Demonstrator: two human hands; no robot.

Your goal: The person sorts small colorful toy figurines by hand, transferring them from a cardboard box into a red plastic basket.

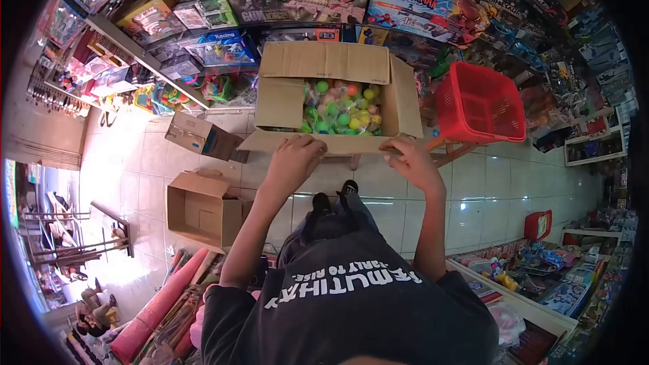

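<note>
An open cardboard box (405, 101) stands in front of me with its flaps folded outward. Inside it lie many small colourful balls (343, 119), green, yellow and orange, some under clear plastic. My left hand (295, 161) is closed on the near flap (355, 144) toward its left part, fingers curled over the edge. At the right end of the same flap, my right hand (414, 164) pinches the cardboard between thumb and fingers. The left flap covers part of the box's inside.
A red plastic basket (490, 134) sits just right of the box on a wooden support. Two cardboard boxes, one open (177, 211) and one smaller (187, 132), are on the tiled floor (473, 192) to my left. Shelves with packaged toys, including a Spiderman box (426, 3), rise behind.
</note>
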